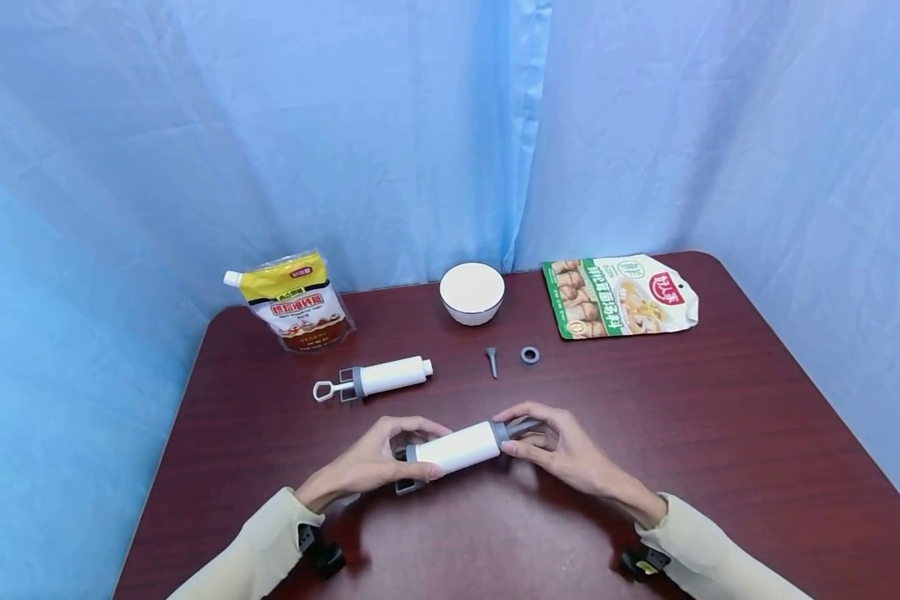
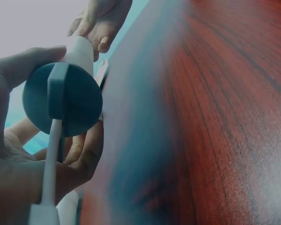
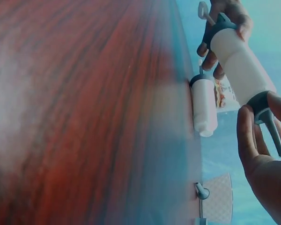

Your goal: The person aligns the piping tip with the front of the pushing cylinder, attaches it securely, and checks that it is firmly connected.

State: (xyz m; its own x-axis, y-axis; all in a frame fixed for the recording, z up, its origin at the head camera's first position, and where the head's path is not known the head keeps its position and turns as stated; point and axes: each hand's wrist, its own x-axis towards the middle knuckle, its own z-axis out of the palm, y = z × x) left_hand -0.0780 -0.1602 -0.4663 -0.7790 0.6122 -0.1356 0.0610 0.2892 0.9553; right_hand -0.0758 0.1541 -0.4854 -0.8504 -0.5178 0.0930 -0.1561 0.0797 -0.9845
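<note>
Above the near part of the table I hold a white icing syringe [image 1: 461, 447] with grey ends, its right end slightly higher in the head view. My left hand [image 1: 371, 460] grips the plunger end of the barrel. In the left wrist view, the grey end cap [image 2: 79, 101] and a pale plunger rod [image 2: 50, 164] face the camera. My right hand [image 1: 570, 457] pinches the grey collar [image 3: 259, 104] at the other end with thumb and fingers. From that collar sticks a slim grey nozzle [image 3: 274, 136], partly hidden by the fingers in the head view.
Beyond my hands lie a second white syringe [image 1: 393, 375], a loose grey nozzle [image 1: 492, 361] and a grey ring [image 1: 529, 356]. Farther back are a spouted pouch [image 1: 300, 308], a white bowl [image 1: 472, 317] and a green-and-white food packet [image 1: 618, 297]. Blue curtains [image 1: 390, 150] hang behind the table.
</note>
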